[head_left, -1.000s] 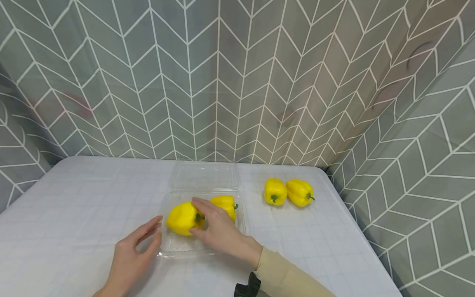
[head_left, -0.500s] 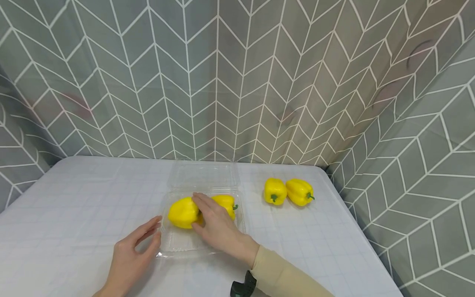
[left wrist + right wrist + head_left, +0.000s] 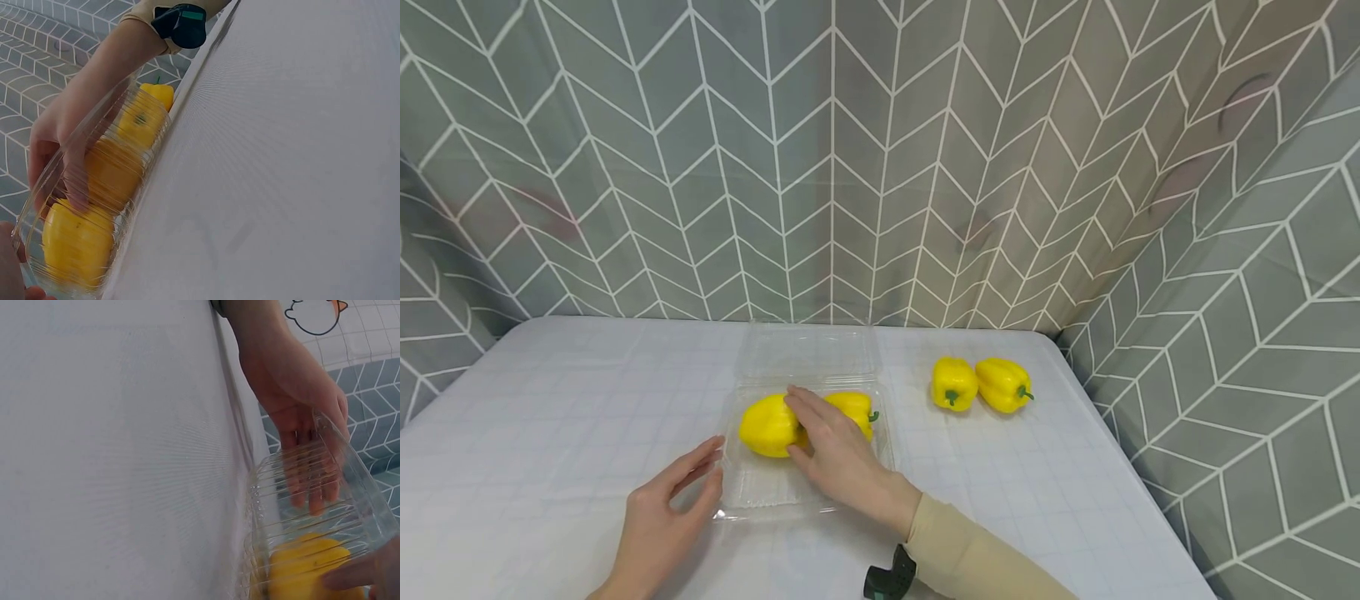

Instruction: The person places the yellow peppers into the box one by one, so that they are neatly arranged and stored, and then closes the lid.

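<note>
At ten o'clock in the box [image 3: 767, 493], pepper [image 3: 766, 427] sits further back now, right hand [image 3: 846, 462] half-curled round it, left hand [image 3: 664, 510] slack; prolly nearly placed.

You are facing a grey curtain [image 3: 805, 167] carrying white chevron lines. In front of it, a white-covered table [image 3: 587, 392] is presenting rounded far corners. A matching panel [image 3: 1285, 350] is flanking the table's right side.

Left hand [image 3: 303, 412] beside clear ridged container [image 3: 267, 481], yellow pepper [image 3: 295, 565] inside, right hand [image 3: 378, 570] touching it
</note>
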Tool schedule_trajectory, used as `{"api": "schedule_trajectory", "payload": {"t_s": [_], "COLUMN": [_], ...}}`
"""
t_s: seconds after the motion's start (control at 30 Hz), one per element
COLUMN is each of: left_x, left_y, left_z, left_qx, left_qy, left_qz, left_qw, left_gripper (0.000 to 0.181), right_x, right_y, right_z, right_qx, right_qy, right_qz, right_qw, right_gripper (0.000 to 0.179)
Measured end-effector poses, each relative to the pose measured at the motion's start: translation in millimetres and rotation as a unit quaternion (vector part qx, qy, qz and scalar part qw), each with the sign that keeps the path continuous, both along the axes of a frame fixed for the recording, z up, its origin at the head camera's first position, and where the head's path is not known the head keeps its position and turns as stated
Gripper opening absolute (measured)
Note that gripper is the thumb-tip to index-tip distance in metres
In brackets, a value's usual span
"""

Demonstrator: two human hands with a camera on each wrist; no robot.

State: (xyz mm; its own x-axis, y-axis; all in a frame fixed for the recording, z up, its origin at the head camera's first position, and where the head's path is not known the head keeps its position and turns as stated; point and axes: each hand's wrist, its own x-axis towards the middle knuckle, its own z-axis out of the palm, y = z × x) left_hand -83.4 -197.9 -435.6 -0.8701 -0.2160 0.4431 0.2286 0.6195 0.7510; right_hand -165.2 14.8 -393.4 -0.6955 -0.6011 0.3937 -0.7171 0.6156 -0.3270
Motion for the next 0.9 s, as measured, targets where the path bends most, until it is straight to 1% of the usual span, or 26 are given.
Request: {"api": "schedule_trajectory", "payload": {"t_s": [0.13, 0.23, 0.3, 0.4, 0.5, 0.7, 0.9], "left_x": [-0.5, -1.2, -1.6, -1.8, -1.7, -1.3, -0.4], "left_y": [0.2, 0.6, 1.0, 1.3, 1.4, 0.9, 0.0], "left_z": [-0.4, -0.4, -0.1, 0.4, 1.0, 0.9, 0.3], "left_qx": [0.005, 0.009, 0.009, 0.007, 0.003, -0.001, -0.002], "left_qy": [-0.001, 0.002, 0.003, 0.004, 0.001, -0.003, -0.006], "left_qz": [0.000, -0.003, -0.003, -0.002, -0.001, -0.001, 0.000], "left_qw": [1.0000, 1.0000, 1.0000, 1.0000, 1.0000, 1.0000, 1.0000], "left_gripper": [0.039, 0.039, 0.039, 0.039, 0.038, 0.038, 0.038], "right_x": [-0.2, -1.2, -1.7, -2.2, -1.7, 0.2, 1.2], "right_y": [0.8, 2.1, 3.9, 8.9, 16.0, 30.7, 42.2], "right_z": [0.9, 2.7, 4.6, 8.4, 11.9, 12.3, 7.6], "right_qx": [-0.008, -0.035, -0.061, -0.097, -0.121, -0.149, -0.182], "right_qy": [-0.013, -0.036, -0.065, -0.108, -0.133, -0.108, -0.071], "right_qz": [-0.010, -0.019, -0.023, -0.024, -0.024, -0.030, -0.036], "right_qw": [0.9998, 0.9985, 0.9957, 0.9891, 0.9833, 0.9825, 0.9801], "right_gripper": [0.061, 0.062, 0.063, 0.062, 0.060, 0.057, 0.057]}}
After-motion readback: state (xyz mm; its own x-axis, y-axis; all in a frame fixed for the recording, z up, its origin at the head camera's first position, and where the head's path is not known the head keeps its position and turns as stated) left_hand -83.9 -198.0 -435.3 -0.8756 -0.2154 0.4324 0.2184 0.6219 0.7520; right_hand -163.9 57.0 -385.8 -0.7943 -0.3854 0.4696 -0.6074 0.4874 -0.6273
